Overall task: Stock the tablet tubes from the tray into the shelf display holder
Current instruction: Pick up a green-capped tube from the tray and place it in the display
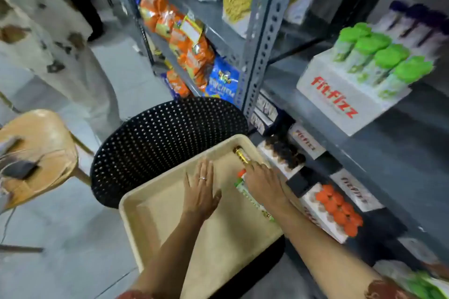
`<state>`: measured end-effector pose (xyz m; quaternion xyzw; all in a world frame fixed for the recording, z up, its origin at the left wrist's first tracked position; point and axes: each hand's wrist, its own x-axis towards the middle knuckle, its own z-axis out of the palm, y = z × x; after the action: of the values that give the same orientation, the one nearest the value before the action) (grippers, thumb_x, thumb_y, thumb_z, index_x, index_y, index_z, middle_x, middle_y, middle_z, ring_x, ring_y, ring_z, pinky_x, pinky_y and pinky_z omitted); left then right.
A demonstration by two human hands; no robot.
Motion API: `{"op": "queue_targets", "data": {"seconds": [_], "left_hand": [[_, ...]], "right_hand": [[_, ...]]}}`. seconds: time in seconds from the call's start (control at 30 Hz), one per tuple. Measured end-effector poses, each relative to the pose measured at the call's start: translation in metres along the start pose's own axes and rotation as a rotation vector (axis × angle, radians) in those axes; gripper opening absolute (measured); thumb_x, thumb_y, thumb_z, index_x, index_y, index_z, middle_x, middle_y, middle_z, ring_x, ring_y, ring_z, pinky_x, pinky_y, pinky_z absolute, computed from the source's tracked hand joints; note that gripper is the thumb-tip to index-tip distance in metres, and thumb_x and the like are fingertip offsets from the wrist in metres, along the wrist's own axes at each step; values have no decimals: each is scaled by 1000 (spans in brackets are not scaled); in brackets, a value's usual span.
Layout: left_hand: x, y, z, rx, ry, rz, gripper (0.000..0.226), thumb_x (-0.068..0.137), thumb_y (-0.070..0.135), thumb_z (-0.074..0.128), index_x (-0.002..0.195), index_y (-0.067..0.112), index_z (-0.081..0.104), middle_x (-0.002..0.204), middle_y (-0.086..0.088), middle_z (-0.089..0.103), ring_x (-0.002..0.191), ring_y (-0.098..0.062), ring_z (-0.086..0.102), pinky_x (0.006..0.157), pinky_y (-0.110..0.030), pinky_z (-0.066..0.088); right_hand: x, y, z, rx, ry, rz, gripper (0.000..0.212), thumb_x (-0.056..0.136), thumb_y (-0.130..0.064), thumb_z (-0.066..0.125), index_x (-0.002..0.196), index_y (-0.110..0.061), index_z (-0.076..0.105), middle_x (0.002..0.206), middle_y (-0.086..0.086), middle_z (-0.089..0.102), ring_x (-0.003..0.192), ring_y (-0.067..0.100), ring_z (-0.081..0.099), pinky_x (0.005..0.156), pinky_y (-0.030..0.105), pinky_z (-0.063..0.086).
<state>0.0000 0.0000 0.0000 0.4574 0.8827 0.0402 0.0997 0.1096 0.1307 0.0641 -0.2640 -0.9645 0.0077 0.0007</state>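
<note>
A beige tray (155, 204) rests on a black perforated chair (158, 138). A brown-capped yellow tablet tube (241, 155) lies at the tray's far right corner. A white and green tube with an orange cap (245, 192) lies along the right rim. My right hand (263, 182) reaches over both tubes, fingers touching the yellow one; whether it grips is unclear. My left hand (201, 189) lies flat and open on the tray floor. A white "fit-fizz" display holder (340, 102) with green-capped tubes (379, 60) stands on the grey shelf.
Lower shelf holders carry orange-capped tubes (337, 209) and dark-capped tubes (284, 150). Snack bags (184, 43) fill the left shelving. A grey slotted upright (262, 39) divides the racks. A person in pale clothes (48, 39) stands at left beside a wooden stool (41, 150).
</note>
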Motion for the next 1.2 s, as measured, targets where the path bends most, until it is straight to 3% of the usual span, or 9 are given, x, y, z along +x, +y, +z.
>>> {"op": "queue_targets", "data": {"seconds": [0.07, 0.13, 0.4, 0.53, 0.63, 0.83, 1.03, 1.2], "left_hand": [[-2, 0, 15, 7, -145, -39, 85, 92, 53, 37, 146, 9, -11, 156, -8, -17, 144, -25, -12, 113, -55, 5], [-6, -2, 32, 22, -231, -40, 90, 90, 58, 38, 145, 10, -15, 156, -7, -20, 143, -25, -15, 114, -56, 1], [-7, -1, 56, -50, -386, -95, 95, 87, 67, 35, 146, 10, -12, 156, -8, -20, 143, -24, -15, 112, -58, 2], [-5, -1, 60, -74, -386, -108, 97, 85, 71, 32, 146, 11, -13, 156, -7, -21, 143, -23, -16, 112, -58, 1], [-5, -1, 62, -67, -395, -109, 97, 84, 71, 31, 146, 11, -14, 155, -6, -22, 143, -23, -17, 112, -58, -1], [-4, 0, 55, -89, -413, -107, 99, 84, 70, 37, 146, 10, -13, 155, -6, -22, 143, -23, -17, 112, -57, -1], [-6, 7, 32, -19, -356, -38, 90, 92, 56, 40, 145, 9, -15, 156, -7, -19, 143, -24, -15, 115, -53, 3], [2, 37, -5, -6, -246, 70, 80, 96, 49, 36, 146, 10, -12, 156, -7, -18, 143, -23, -15, 115, -50, 3]], "right_hand": [[4, -6, 20, 3, -147, 32, 23, 92, -11, 46, 111, -7, 57, 107, 12, 64, 96, 28, 63, 74, 36, 54], [3, -8, 32, 14, -220, 43, 30, 94, -11, 38, 122, -8, 50, 121, 12, 58, 107, 27, 58, 83, 38, 51], [7, -28, 53, 23, -357, 42, 24, 92, -4, 40, 113, -7, 52, 115, 13, 58, 103, 29, 59, 77, 37, 51], [10, -31, 59, 48, -338, 36, 25, 90, -6, 48, 116, -9, 49, 120, 13, 52, 102, 28, 57, 74, 36, 52], [13, -33, 64, 27, -420, 12, 29, 90, -7, 52, 119, -9, 47, 122, 14, 51, 106, 29, 55, 80, 36, 51], [19, -29, 53, -7, -501, 39, 25, 90, 2, 46, 113, -7, 52, 115, 15, 60, 107, 30, 59, 82, 37, 52], [24, -5, 3, 52, -501, 202, 30, 88, -6, 60, 117, -5, 55, 122, 16, 57, 110, 30, 56, 87, 38, 51], [14, 25, -64, 152, -406, 317, 33, 79, -8, 71, 108, -2, 57, 118, 19, 58, 108, 33, 58, 85, 38, 52]]}}
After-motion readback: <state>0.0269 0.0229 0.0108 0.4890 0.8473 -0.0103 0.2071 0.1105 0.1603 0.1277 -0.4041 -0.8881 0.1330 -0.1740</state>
